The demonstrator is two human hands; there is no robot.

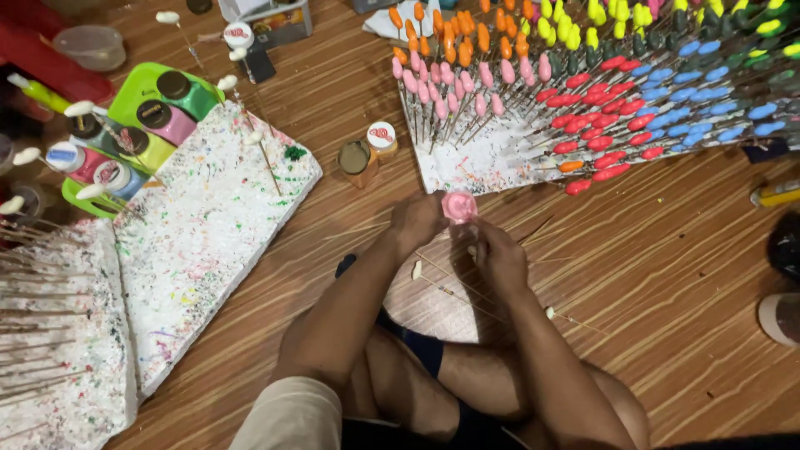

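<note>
Head view: seated on the wooden floor (667,275), left hand (417,221) pinches a pink paint pot (459,206); right hand (498,254) fingers pinch a thin stick, likely dipping, then standing it in the foam board (467,167).

Pink paint pot (459,207), speckled white foam board (208,242), seemingly wood-grain brown floor (667,275).

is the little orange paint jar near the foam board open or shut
Open: the orange jar shows a dark round mouth, and its white lid rests beside it on the floor.
</note>
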